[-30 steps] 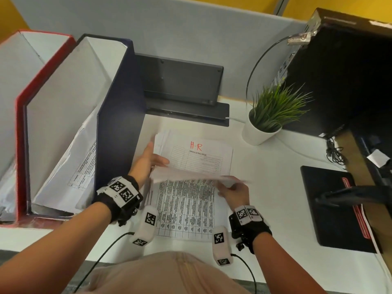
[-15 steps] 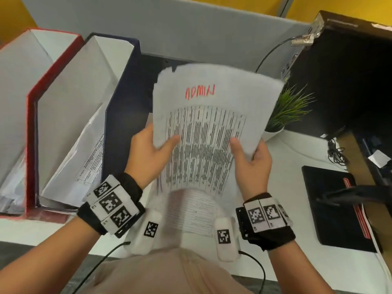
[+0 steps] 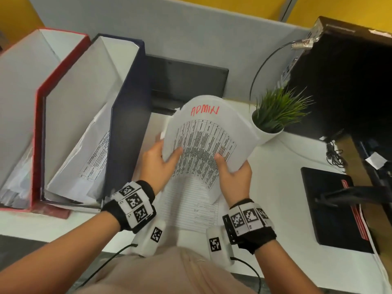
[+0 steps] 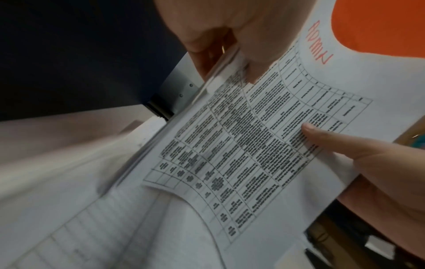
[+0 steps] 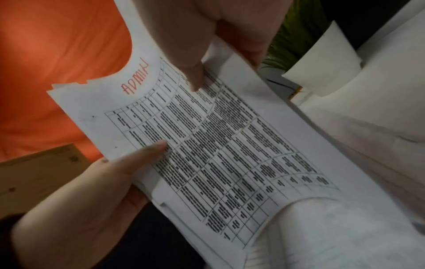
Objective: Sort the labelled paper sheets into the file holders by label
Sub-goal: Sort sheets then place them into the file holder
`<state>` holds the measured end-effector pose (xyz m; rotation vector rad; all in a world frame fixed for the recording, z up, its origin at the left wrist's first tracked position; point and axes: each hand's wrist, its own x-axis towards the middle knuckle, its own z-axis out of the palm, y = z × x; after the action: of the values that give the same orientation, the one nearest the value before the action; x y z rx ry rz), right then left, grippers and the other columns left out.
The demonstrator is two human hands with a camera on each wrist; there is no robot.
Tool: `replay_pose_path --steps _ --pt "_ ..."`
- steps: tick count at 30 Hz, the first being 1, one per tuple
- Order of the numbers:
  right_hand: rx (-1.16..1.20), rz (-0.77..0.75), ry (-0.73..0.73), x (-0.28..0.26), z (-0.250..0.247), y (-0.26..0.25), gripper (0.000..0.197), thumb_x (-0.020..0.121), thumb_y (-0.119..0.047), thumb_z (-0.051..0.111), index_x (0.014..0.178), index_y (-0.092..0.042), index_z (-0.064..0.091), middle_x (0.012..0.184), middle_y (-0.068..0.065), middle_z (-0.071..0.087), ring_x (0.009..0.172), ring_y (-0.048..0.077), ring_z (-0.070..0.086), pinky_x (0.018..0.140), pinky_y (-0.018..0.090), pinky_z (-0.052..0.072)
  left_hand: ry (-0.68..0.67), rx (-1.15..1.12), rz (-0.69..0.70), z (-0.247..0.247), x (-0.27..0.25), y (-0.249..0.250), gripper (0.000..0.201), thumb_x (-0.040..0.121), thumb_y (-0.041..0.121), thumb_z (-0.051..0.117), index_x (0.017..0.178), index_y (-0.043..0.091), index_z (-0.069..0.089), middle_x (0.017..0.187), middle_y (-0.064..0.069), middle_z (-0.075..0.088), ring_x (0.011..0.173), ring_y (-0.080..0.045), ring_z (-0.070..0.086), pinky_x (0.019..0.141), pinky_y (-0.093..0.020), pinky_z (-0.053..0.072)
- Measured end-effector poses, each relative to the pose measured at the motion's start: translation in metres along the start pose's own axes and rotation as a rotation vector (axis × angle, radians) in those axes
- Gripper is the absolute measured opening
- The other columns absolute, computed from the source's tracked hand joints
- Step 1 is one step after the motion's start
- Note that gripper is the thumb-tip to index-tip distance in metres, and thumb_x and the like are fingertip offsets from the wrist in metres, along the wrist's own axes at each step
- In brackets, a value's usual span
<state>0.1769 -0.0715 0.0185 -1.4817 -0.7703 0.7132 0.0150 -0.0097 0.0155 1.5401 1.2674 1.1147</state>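
Both hands hold a thin bundle of printed sheets (image 3: pixel 212 132) marked "ADMIN" in red, above the desk; its top curls away from me. My left hand (image 3: pixel 165 153) pinches its left edge with the thumb on the print, and my right hand (image 3: pixel 233 170) pinches the right edge the same way. The left wrist view shows the bundle (image 4: pixel 253 145) under my left thumb (image 4: pixel 241 45). In the right wrist view the sheets (image 5: pixel 218 145) lie under my right thumb (image 5: pixel 193 72). A red file holder (image 3: pixel 40 115) and a dark blue file holder (image 3: pixel 127 124) stand at left, both with papers inside.
More printed sheets (image 3: pixel 191 211) lie on the white desk (image 3: pixel 275 187) under the held bundle. A potted plant (image 3: pixel 273 115) stands just right of the bundle's top. A black monitor base (image 3: pixel 186 81) is behind, a black pad (image 3: pixel 331 204) and cables (image 3: pixel 335 155) at right.
Both hands lifted the ADMIN bundle off the pile, uncovering the sheets beneath. Since half a second ago it has come lower and its top has bent away from me.
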Motion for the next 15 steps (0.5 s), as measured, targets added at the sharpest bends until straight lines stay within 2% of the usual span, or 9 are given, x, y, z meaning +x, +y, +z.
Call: replay_pose_path --steps 2,4,6,8,10,11,13,15 --pt "-0.055 0.032 -0.016 -0.004 0.002 0.007 0.025 0.083 -0.014 0.068 0.106 -0.021 0.061 0.092 -0.024 0.060 0.090 -0.004 0.061 0.084 0.019 0.049 -0.069 0.045 -0.101 0.003 -0.003 -0.010 0.030 0.085 0.025 0.066 0.112 0.013 0.064 0.098 0.012 0.067 0.086 0.004 0.062 0.069 -0.006 0.047" --pt "-0.068 0.047 -0.017 -0.006 0.003 0.011 0.029 0.085 -0.014 0.066 0.112 -0.016 0.060 0.092 -0.023 0.058 0.092 0.000 0.059 0.087 0.021 0.047 -0.087 0.045 -0.159 0.003 -0.005 -0.012 0.032 0.084 0.026 0.066 0.113 0.012 0.064 0.098 0.009 0.068 0.086 0.004 0.061 0.070 -0.008 0.048" --pt "-0.056 0.026 -0.006 -0.003 0.001 0.008 0.025 0.084 -0.015 0.066 0.109 -0.019 0.061 0.092 -0.023 0.059 0.086 -0.011 0.059 0.079 0.010 0.047 -0.053 0.011 -0.157 0.001 -0.002 -0.003 0.026 0.084 0.024 0.066 0.108 0.014 0.066 0.091 0.009 0.069 0.086 -0.003 0.065 0.073 -0.019 0.055" --pt "-0.036 -0.013 -0.004 0.004 0.001 -0.002 0.022 0.084 -0.015 0.067 0.099 -0.029 0.059 0.092 -0.024 0.060 0.081 -0.019 0.059 0.070 0.000 0.045 -0.015 0.009 -0.129 -0.004 0.003 0.015 0.016 0.085 0.022 0.066 0.099 0.017 0.068 0.085 -0.001 0.071 0.081 -0.016 0.069 0.073 -0.035 0.058" --pt "0.004 -0.064 -0.020 0.011 0.001 -0.015 0.025 0.084 -0.015 0.068 0.103 -0.028 0.059 0.097 -0.023 0.061 0.086 -0.020 0.058 0.070 -0.001 0.045 -0.009 0.035 -0.075 -0.014 0.009 0.037 0.011 0.085 0.021 0.065 0.091 0.013 0.069 0.085 -0.012 0.072 0.081 -0.026 0.068 0.072 -0.041 0.058" --pt "0.028 -0.100 -0.030 0.013 0.002 -0.022 0.027 0.084 -0.016 0.067 0.108 -0.025 0.059 0.100 -0.022 0.062 0.090 -0.018 0.059 0.073 0.000 0.046 -0.011 0.050 -0.043 -0.021 0.013 0.048 0.013 0.085 0.020 0.065 0.089 0.009 0.070 0.084 -0.013 0.071 0.079 -0.025 0.068 0.069 -0.039 0.058" --pt "0.073 -0.171 -0.065 0.017 0.003 -0.033 0.031 0.085 -0.022 0.064 0.115 -0.022 0.057 0.105 -0.019 0.064 0.097 -0.010 0.061 0.078 0.006 0.049 -0.009 0.072 0.005 -0.039 0.021 0.068 0.015 0.084 0.020 0.066 0.083 0.005 0.069 0.073 -0.007 0.069 0.064 -0.015 0.065 0.057 -0.026 0.053" --pt "0.109 -0.178 -0.123 0.020 0.004 -0.037 0.026 0.084 -0.038 0.058 0.108 -0.031 0.057 0.097 -0.018 0.068 0.092 -0.002 0.064 0.076 0.016 0.053 0.009 0.105 0.025 -0.062 0.028 0.087 0.023 0.084 0.020 0.067 0.069 0.003 0.060 0.055 0.001 0.054 0.043 -0.003 0.046 0.044 -0.014 0.037"
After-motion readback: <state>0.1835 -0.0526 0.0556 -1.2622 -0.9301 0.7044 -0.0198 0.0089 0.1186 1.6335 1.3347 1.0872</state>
